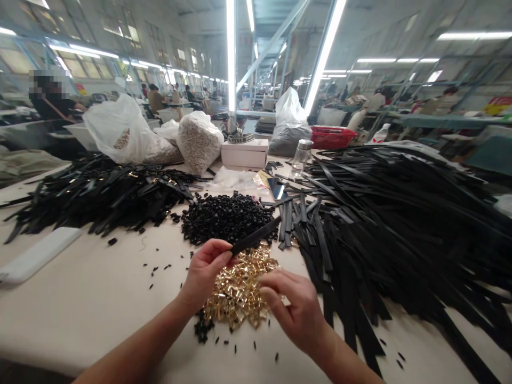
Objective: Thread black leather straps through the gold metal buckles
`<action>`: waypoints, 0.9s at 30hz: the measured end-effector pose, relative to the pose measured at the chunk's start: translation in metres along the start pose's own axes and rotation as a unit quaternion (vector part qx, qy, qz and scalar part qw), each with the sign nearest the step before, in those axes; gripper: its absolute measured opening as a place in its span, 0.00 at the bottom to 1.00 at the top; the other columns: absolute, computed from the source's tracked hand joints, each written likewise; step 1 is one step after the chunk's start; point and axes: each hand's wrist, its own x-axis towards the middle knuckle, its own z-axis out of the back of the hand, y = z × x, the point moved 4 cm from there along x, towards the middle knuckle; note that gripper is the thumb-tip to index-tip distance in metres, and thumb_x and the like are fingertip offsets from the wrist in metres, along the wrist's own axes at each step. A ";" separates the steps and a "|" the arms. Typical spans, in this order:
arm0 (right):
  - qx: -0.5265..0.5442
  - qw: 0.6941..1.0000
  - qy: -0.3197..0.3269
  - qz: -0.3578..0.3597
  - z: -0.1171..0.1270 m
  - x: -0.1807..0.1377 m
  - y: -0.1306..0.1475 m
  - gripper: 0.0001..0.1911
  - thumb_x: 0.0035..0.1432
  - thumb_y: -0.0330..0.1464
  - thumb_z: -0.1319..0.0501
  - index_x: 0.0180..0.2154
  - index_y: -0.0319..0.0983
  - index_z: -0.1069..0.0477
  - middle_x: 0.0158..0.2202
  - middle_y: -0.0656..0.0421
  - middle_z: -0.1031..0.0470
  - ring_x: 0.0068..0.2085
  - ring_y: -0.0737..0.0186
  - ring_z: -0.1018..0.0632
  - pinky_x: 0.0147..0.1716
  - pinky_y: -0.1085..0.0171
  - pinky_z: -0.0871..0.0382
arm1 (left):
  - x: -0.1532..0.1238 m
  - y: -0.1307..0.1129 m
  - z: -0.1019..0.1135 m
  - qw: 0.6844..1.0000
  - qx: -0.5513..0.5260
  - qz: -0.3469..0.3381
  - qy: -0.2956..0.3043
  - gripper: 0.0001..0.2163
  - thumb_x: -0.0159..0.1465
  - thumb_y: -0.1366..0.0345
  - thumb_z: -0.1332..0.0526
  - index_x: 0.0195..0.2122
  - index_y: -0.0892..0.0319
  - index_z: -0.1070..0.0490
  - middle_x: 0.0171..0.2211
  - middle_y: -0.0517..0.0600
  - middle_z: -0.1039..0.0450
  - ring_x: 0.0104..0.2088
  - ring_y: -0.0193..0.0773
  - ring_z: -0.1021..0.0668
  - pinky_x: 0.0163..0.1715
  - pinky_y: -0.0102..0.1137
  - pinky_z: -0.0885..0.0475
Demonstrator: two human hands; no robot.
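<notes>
Between the thumb and fingers of my left hand is one end of a black strap, its free end slanting up to the right. My right hand is curled over the right side of a heap of gold metal buckles. Its thumb and forefinger are drawn together, and anything pinched there is too small to make out. Just beyond the buckles lies a mound of small black loops.
Finished-looking black straps with gold parts are piled left; long black straps cover the right. Behind stand bags of small pieces, a white box, a glass bottle and a red basket. A white device lies left.
</notes>
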 end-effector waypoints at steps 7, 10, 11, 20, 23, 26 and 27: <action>0.476 0.835 -0.101 -0.256 -0.009 0.008 -0.035 0.21 0.62 0.48 0.43 0.48 0.40 0.32 0.36 0.56 0.22 0.36 0.63 0.21 0.40 0.63 0.26 | -0.023 0.001 -0.029 0.906 0.297 -0.185 0.238 0.06 0.63 0.67 0.40 0.32 0.57 0.24 0.29 0.51 0.22 0.30 0.37 0.23 0.34 0.32 0.29; 0.471 0.841 -0.019 -0.266 -0.001 0.007 -0.028 0.20 0.64 0.48 0.46 0.37 0.37 0.30 0.15 0.66 0.33 0.14 0.75 0.38 0.16 0.75 0.39 | -0.019 0.005 -0.031 0.915 0.269 -0.118 0.277 0.04 0.62 0.65 0.38 0.34 0.58 0.24 0.29 0.51 0.23 0.29 0.36 0.24 0.33 0.31 0.30; 0.449 0.848 0.058 -0.277 -0.001 0.005 -0.025 0.23 0.65 0.49 0.49 0.33 0.36 0.31 0.12 0.66 0.35 0.11 0.76 0.44 0.11 0.76 0.48 | -0.016 0.006 -0.028 0.934 0.222 -0.078 0.269 0.06 0.61 0.63 0.37 0.38 0.57 0.25 0.30 0.51 0.24 0.30 0.36 0.24 0.32 0.31 0.29; 0.265 0.814 0.433 -0.282 -0.017 -0.012 -0.013 0.35 0.65 0.55 0.58 0.20 0.36 0.36 0.14 0.63 0.34 0.11 0.76 0.40 0.10 0.76 0.48 | -0.002 0.004 -0.005 0.986 0.030 0.061 0.153 0.13 0.59 0.55 0.35 0.38 0.60 0.28 0.25 0.45 0.32 0.21 0.28 0.29 0.21 0.23 0.32; 0.259 0.822 0.421 -0.281 -0.014 -0.008 -0.015 0.34 0.64 0.56 0.58 0.21 0.36 0.36 0.15 0.62 0.33 0.12 0.75 0.38 0.11 0.75 0.45 | -0.002 0.006 -0.005 0.985 0.061 0.084 0.138 0.12 0.59 0.56 0.34 0.31 0.62 0.29 0.22 0.44 0.31 0.19 0.27 0.30 0.20 0.23 0.33; 0.252 0.828 0.419 -0.277 -0.010 -0.006 -0.014 0.33 0.64 0.55 0.57 0.22 0.36 0.37 0.15 0.63 0.33 0.12 0.75 0.38 0.11 0.75 0.45 | -0.004 0.005 -0.010 0.979 0.052 0.092 0.174 0.16 0.59 0.52 0.36 0.36 0.62 0.29 0.23 0.47 0.28 0.20 0.31 0.26 0.22 0.26 0.30; 0.251 0.827 0.423 -0.273 -0.009 -0.005 -0.014 0.33 0.65 0.55 0.58 0.22 0.36 0.37 0.15 0.63 0.33 0.12 0.75 0.38 0.12 0.75 0.45 | -0.005 0.004 -0.012 0.977 0.050 0.093 0.183 0.16 0.58 0.52 0.36 0.37 0.62 0.29 0.24 0.47 0.27 0.21 0.31 0.26 0.23 0.26 0.29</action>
